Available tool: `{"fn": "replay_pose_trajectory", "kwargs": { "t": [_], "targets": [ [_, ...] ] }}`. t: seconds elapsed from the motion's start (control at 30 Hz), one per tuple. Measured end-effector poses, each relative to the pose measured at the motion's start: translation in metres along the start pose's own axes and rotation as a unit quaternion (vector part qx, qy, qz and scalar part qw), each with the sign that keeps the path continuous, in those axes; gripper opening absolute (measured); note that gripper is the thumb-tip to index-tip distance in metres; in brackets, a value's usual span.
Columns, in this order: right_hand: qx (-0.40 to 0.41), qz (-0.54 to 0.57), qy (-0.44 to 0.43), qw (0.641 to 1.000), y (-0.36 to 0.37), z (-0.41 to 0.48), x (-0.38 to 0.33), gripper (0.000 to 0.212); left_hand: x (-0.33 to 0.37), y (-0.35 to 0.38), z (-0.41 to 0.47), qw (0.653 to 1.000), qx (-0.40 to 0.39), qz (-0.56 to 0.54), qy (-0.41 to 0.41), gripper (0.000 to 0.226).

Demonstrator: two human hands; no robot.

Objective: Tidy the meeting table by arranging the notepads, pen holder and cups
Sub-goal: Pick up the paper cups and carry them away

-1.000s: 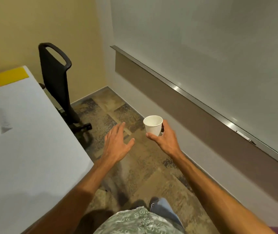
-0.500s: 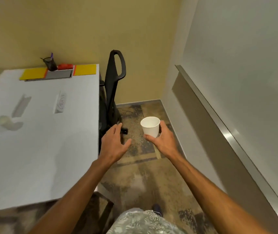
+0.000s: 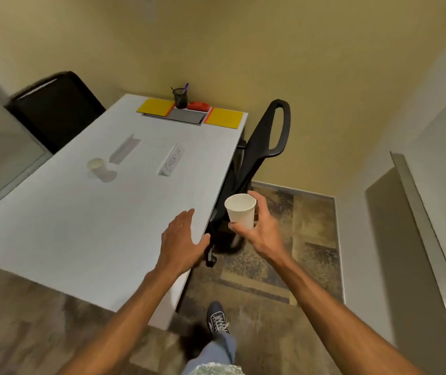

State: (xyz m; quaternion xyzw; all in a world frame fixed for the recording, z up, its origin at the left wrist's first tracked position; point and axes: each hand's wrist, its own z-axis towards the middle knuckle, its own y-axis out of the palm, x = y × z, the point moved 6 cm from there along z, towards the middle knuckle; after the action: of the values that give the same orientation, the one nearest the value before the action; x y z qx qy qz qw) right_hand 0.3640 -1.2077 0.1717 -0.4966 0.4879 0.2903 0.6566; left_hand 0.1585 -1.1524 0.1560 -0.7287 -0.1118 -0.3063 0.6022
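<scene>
A person stood at the near right corner of a white meeting bench point(image 3: 86, 226), seen from a head camera looking down. The right hand point(image 3: 261, 231) held a white paper cup point(image 3: 240, 211) upright just right of centre in the frame, its grip closed around the cup's lower half, with the cup off the bench's right edge and above the carpet. The left hand point(image 3: 181, 244) hovered over the bench's near right corner, fingers spread wide and holding nothing. A second ago the view faced the floor and a whiteboard wall with only a sliver of bench showing; it had since swung left, so the whole bench top now filled the left and centre of the frame, while the cup kept its place in the right hand. That turn suggested the cup was being carried back to be set down. At the upper centre, along the far edge, lay two yellow notepads point(image 3: 156, 106) flanking a grey panel point(image 3: 186, 116), with a black mesh pen holder point(image 3: 180, 98) and a red object point(image 3: 198, 105) behind it. A second pale cup point(image 3: 95, 165), blurred, stood at mid-left, near a folded card point(image 3: 173, 159) reading "CHECK-IN". A black chair point(image 3: 265, 147) stood just beside the bench's right edge.
</scene>
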Motion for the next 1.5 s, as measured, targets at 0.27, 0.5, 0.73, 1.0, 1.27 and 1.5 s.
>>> {"fn": "replay_pose_trajectory", "kwargs": {
  "t": [0.27,0.5,0.73,1.0,1.27,1.5],
  "targets": [
    [-0.085,-0.014,-0.016,0.996,0.070,0.112,-0.012,0.088,-0.047,-0.031,0.085,0.996,0.046,-0.017,-0.074,0.077],
    [-0.153,-0.048,-0.044,0.986,0.137,0.194,-0.027,0.088,-0.094,-0.056,0.123,0.985,0.085,-0.045,-0.140,0.078],
    [-0.234,-0.082,-0.074,0.966,0.209,0.262,-0.013,0.070,-0.142,-0.060,0.142,0.967,0.111,-0.057,-0.221,0.080],
    [-0.304,-0.099,-0.080,0.944,0.286,0.336,0.019,0.067,-0.166,-0.050,0.176,0.932,0.162,-0.070,-0.317,0.080],
    [-0.345,-0.103,-0.099,0.928,0.354,0.376,0.071,0.066,-0.187,-0.012,0.218,0.903,0.178,-0.093,-0.379,0.085],
    [-0.347,-0.113,-0.086,0.927,0.388,0.394,0.107,0.062,-0.200,0.010,0.228,0.889,0.209,-0.084,-0.399,0.083]
  ]
}}
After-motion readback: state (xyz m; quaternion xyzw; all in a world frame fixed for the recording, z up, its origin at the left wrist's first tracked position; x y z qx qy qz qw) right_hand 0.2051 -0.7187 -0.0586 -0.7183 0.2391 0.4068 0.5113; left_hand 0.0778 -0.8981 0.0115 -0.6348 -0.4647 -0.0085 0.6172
